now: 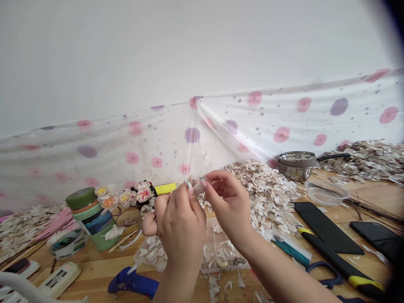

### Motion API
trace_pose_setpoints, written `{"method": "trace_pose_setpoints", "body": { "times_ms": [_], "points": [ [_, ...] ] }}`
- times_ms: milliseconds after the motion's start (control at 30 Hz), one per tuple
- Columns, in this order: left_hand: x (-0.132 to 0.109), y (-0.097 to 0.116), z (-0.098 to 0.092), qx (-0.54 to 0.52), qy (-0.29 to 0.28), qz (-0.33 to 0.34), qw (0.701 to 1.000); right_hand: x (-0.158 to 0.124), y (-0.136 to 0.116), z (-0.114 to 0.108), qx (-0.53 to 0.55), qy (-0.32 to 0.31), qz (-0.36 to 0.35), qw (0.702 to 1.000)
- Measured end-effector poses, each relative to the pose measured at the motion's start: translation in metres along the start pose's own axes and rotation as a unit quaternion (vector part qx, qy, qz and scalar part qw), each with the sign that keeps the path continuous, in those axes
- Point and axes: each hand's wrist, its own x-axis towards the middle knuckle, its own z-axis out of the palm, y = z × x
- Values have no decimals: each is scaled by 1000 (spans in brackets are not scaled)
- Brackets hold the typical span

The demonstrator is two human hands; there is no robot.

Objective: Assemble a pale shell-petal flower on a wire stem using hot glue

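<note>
My left hand [181,221] and my right hand [229,204] are raised close together over the workbench. Between their fingertips is a small, pale, translucent petal-like piece [198,187]; both hands pinch it, and the fingers partly hide it. Below them lies a clear compartment box [212,244] with thin whitish flakes in it. A blue glue gun [134,283] rests near my left wrist. Beyond my left hand are finished-looking flowers [143,193] with white, pink and yellow petals. Behind my right hand rises a large heap of pale flakes [268,195].
At left stand green and blue tape rolls [97,219] and a power strip [61,280]. On the right are metal bowls [296,170], a clear plastic dish [328,192], a black slab [328,227], a yellow-black handled tool [339,261], scissors [325,273] and a phone [378,237].
</note>
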Motion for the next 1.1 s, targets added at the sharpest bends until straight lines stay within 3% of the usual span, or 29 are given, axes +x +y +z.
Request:
{"method": "trace_pose_setpoints", "body": {
  "times_ms": [433, 733, 867, 1000, 1100],
  "points": [
    [3, -2, 1, -82, 11, -38, 996, -1, 9, 1, 24, -22, -50, 998],
    [3, -3, -2, -100, -7, -45, 994, 1, 10, 0, 54, -30, -55, 997],
    [5, -3, 0, -128, -33, -86, 987, 0, 11, -1, 50, -36, -59, 996],
    [7, -10, 4, -239, -94, -183, 949, -1, 11, -2, 61, -47, -62, 995],
    [8, -16, 9, -354, -147, -267, 884, 1, 8, -4, 58, -36, -80, 994]
  ]
}}
